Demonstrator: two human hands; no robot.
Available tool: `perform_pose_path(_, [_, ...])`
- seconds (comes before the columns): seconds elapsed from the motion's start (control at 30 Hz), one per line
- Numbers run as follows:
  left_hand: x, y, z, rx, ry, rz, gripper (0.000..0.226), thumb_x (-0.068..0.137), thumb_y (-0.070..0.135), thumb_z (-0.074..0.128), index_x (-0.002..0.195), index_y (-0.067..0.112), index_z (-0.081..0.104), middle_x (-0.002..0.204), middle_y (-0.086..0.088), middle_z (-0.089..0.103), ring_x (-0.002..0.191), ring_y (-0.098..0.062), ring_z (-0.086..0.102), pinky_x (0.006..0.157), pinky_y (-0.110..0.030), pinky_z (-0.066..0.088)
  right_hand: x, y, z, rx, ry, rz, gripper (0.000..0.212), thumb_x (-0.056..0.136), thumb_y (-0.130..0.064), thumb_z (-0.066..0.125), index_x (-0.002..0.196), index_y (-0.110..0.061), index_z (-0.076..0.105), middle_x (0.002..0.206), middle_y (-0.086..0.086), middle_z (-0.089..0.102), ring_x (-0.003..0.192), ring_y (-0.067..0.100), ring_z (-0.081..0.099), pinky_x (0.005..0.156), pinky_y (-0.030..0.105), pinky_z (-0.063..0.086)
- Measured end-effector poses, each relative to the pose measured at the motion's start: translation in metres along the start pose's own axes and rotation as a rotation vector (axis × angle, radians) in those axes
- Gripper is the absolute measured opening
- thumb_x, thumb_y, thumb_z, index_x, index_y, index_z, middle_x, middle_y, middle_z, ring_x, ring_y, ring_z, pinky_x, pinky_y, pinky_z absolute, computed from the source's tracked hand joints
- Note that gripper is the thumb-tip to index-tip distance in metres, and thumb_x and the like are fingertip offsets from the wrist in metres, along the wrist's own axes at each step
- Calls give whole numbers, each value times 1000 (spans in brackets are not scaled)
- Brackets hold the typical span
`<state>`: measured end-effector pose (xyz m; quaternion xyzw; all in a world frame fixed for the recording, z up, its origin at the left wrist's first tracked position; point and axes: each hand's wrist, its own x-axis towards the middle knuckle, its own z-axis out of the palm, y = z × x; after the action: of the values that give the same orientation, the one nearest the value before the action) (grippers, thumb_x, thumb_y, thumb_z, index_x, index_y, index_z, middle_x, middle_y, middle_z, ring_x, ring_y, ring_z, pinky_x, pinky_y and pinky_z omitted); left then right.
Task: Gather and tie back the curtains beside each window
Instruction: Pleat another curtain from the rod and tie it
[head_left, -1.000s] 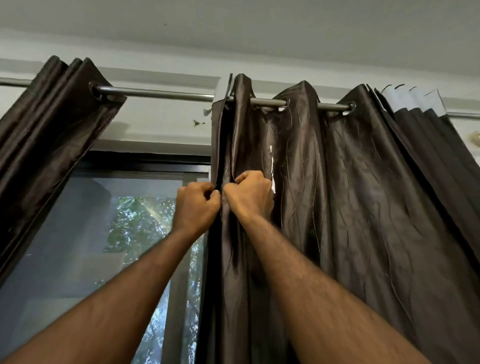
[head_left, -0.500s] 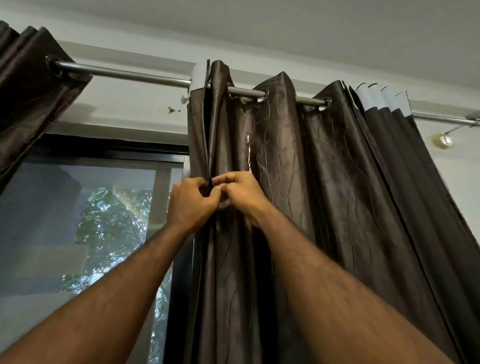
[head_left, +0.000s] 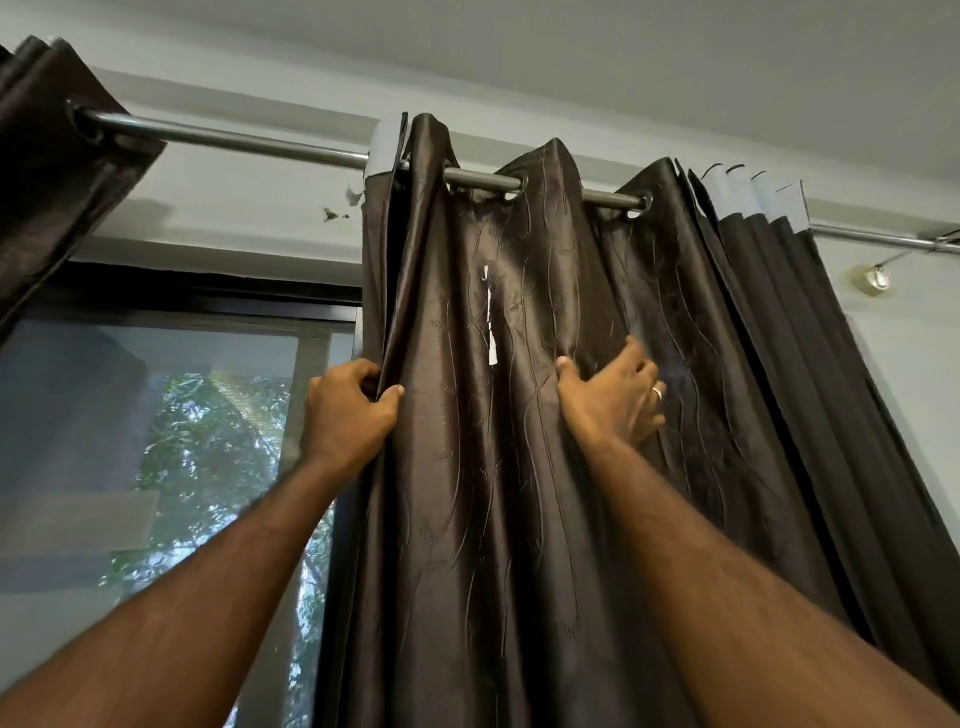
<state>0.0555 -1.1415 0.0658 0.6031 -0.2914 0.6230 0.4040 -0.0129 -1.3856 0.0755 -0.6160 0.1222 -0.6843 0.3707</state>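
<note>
Head view: up at a rod (head_left: 270, 141) over a window (head_left: 171, 441), both arms raised.
Curtain (head_left: 519, 467): dark brown, glossy, hung by eyelets on the rod, right of the glass; partly bunched, two broad folds between the hands.
Left hand (head_left: 348, 410): fingers curled round the curtain's leading edge, thumb in front, pinching it; likely anchoring the edge so folds can be pushed against it.
Right hand (head_left: 610, 400): fingers spread and fairly straight, pressed flat into a fold further right, gripping nothing; ring on one finger. Probably feeling for the next pleat to draw in.
Darker panel (head_left: 810, 364): tightly pleated at far right, white heading showing on top, already stacked.
Second curtain (head_left: 47, 171): bunched at the left end of the rod.
Tie-back: none in sight.
Stage, judged: gathering only, tying not begun.
Writing: none readable; a thin white strip (head_left: 491, 322) hangs on the fabric between the hands, unclear whether tag or tear.
Wall: small fitting (head_left: 875, 275) at right, below the rod.
</note>
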Motion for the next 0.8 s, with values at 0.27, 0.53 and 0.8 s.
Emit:
perform_pose_path(0.27, [6,-3,-21,-36,15,8,13,88,24,76,89,11,77,72,1,71,71,-16,69,71,-39,61,-36,-45,23,145,-95,-83,28,99,-15,61,124,-20,73,116,13,73,108,31,67,91,34,54])
perform_pose_path(0.53, [10,-5,-24,-117,50,-19,18,85,22,69,69,13,70,61,-4,66,58,-20,60,60,-42,54,-85,-133,69,257,-498,-418,9,92,-21,71,95,-21,79,99,2,75,94,17,68,86,31,57])
perform_pose_path(0.8, [0,5,-12,-21,-106,40,29,80,43,56,69,17,65,60,0,63,60,-22,61,55,-40,51,-83,-121,47,324,-445,-178,14,75,-14,65,72,-21,77,78,2,74,80,21,67,68,29,53])
